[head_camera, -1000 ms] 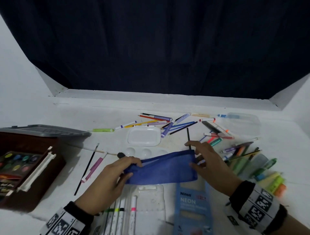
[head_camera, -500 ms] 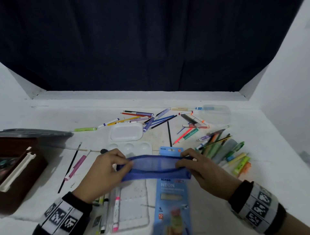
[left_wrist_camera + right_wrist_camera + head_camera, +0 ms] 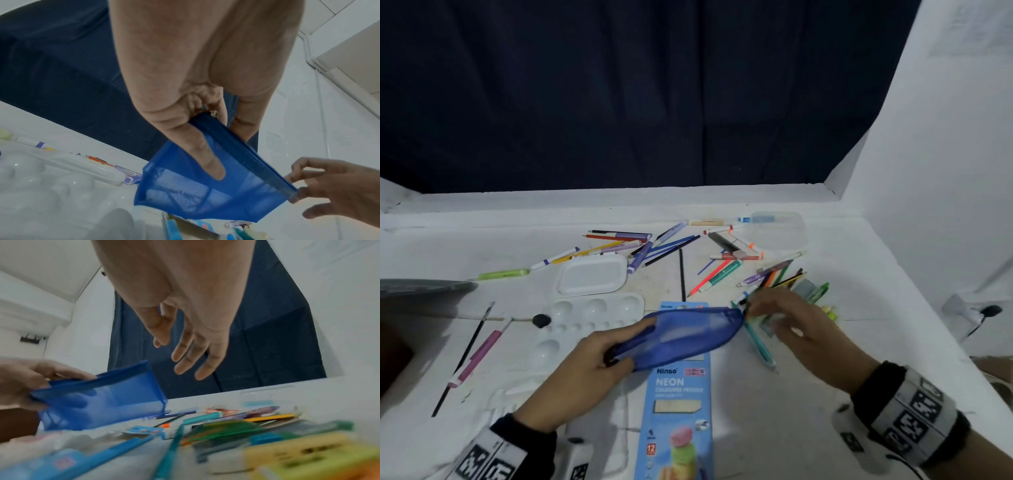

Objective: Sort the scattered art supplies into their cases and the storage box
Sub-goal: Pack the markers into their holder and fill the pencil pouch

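Observation:
My left hand (image 3: 599, 356) grips the left end of a blue mesh pencil pouch (image 3: 681, 334), held above the white table; in the left wrist view its fingers reach inside the pouch (image 3: 205, 183). My right hand (image 3: 787, 325) is off the pouch, fingers spread and relaxed, hovering over a pile of pens and highlighters (image 3: 784, 277) to the right. The right wrist view shows that hand (image 3: 185, 353) holding nothing, with the pouch (image 3: 102, 397) to its left. A blue box of neon coloured pencils (image 3: 678, 404) lies under the pouch.
Loose pens and pencils (image 3: 654, 243) lie scattered at the back. A white paint palette (image 3: 592, 308) and a white lid (image 3: 592, 274) sit centre-left. Brushes (image 3: 472, 346) lie at the left. A clear plastic tub (image 3: 777, 229) stands back right. A grey lid (image 3: 421, 286) shows at the left edge.
My right hand has let go of the pouch's right end and moved right toward the pen pile. The left hand still holds the pouch, now tilted.

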{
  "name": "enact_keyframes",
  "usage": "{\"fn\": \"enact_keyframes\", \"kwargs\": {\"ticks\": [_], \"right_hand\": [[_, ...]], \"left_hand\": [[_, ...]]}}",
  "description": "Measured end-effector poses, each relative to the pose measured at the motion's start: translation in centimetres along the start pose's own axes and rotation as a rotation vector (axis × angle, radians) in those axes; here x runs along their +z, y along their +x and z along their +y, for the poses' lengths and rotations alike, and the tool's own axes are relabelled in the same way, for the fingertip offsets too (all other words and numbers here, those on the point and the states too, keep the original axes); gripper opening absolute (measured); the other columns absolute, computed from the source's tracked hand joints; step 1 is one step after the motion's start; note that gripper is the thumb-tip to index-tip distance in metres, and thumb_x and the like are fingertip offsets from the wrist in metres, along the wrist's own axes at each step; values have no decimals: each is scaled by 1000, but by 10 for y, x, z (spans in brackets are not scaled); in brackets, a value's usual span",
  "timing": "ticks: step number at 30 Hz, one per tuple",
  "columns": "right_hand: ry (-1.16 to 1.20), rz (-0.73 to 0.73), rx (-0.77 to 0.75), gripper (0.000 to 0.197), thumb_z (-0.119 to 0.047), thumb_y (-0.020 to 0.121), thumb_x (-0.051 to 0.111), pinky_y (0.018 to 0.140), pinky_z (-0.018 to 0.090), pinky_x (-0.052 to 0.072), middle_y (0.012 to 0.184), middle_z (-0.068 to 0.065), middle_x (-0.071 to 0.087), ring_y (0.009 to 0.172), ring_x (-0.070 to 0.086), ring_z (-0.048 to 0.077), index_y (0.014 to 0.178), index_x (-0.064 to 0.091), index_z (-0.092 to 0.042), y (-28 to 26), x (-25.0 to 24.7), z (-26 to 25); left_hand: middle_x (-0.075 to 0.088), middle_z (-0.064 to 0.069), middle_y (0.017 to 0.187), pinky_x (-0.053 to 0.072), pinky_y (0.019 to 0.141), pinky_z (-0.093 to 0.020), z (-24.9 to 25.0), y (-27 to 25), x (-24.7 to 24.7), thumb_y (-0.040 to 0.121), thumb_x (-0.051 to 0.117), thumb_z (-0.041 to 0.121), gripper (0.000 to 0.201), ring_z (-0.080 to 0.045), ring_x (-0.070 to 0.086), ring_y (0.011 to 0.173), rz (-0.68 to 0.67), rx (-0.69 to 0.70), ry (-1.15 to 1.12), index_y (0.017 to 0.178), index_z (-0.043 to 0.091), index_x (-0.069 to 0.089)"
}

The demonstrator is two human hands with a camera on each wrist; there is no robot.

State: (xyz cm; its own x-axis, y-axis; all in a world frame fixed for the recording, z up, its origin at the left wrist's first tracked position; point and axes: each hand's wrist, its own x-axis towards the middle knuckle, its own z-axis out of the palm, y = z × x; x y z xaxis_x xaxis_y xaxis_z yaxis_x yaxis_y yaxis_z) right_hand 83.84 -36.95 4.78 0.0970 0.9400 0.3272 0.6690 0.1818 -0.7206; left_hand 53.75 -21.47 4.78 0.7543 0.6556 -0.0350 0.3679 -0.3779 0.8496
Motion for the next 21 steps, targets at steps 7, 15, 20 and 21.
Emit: {"fn": "enact_keyframes", "kwargs": {"ticks": [7, 15, 20, 21], "right_hand": [[-511, -82, 247, 16, -29, 92, 58, 84, 38, 48, 105, -2, 63, 99, 59, 21, 107, 63, -24, 28, -27, 53], [-867, -448, 363, 53, -51, 90, 57, 98, 48, 40, 133, 9, 51, 121, 51, 31, 134, 43, -25, 64, -18, 72], [-835, -452, 376, 58, -47, 89, 61, 97, 47, 42, 137, 10, 44, 124, 49, 34, 139, 37, -28, 69, -10, 82], [-817, -447, 378, 61, -46, 89, 62, 96, 47, 42, 137, 10, 44, 123, 49, 34, 140, 35, -28, 70, -10, 83]], "left_hand": [[68, 18, 125, 46, 104, -21, 15, 5, 23, 81, 76, -1, 59, -1, 59, 123, 169, 18, -86, 131, 29, 62], [68, 17, 125, 48, 105, -35, 29, 13, 50, 81, 75, -2, 61, -4, 60, 123, 323, -61, -198, 131, 30, 61], [70, 14, 124, 51, 101, -29, 32, 15, 52, 77, 77, -7, 66, -7, 63, 120, 324, -115, -245, 131, 29, 62], [70, 13, 123, 52, 99, -29, 32, 14, 51, 76, 78, -8, 67, -7, 64, 118, 326, -125, -245, 130, 28, 63]]}}
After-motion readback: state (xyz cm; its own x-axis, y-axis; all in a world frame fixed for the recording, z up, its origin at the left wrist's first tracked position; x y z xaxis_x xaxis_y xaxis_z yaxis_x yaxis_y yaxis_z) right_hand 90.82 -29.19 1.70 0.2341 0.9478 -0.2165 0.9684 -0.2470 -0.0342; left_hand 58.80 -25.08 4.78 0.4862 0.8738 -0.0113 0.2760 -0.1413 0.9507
